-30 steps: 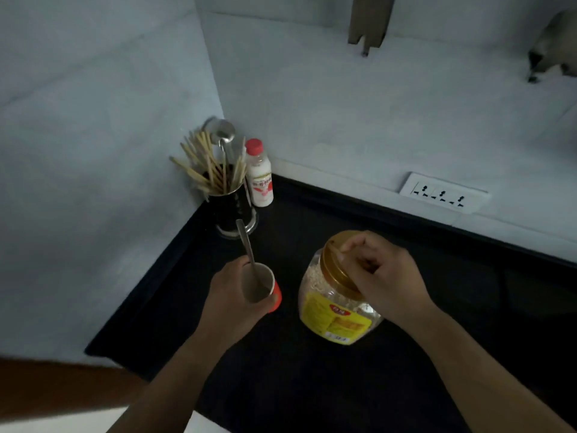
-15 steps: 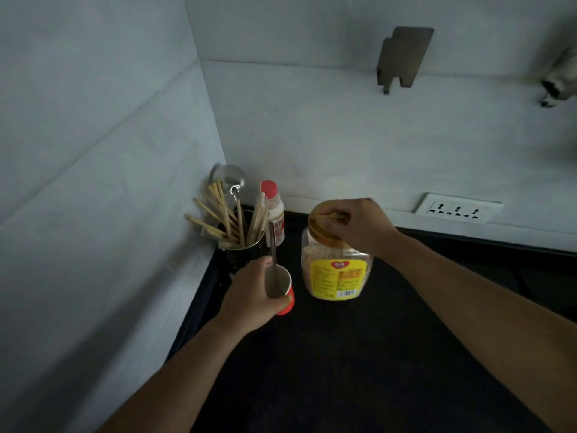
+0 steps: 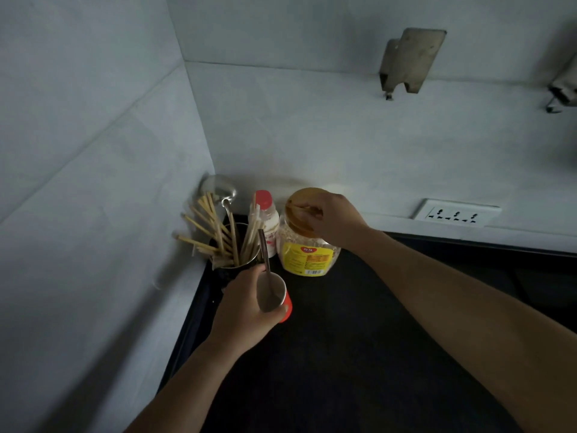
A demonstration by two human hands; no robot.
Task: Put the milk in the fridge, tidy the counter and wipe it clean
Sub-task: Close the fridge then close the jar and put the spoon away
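Head view: red cup point(image 3: 272, 295) held by left hand point(image 3: 245, 311), fingers curled round it; spoon point(image 3: 264, 249) stood inside cup. Lid point(image 3: 302, 204) of jar point(image 3: 307, 256) gripped from above by right hand point(image 3: 332, 220), fingers bent over it. Jar set on black worktop point(image 3: 343, 364). Milk bottle point(image 3: 269, 220), white with red cap, stood upright in back corner, between jar and chopstick pot point(image 3: 232, 250), close to both. Wall socket point(image 3: 456, 212) seen at right.
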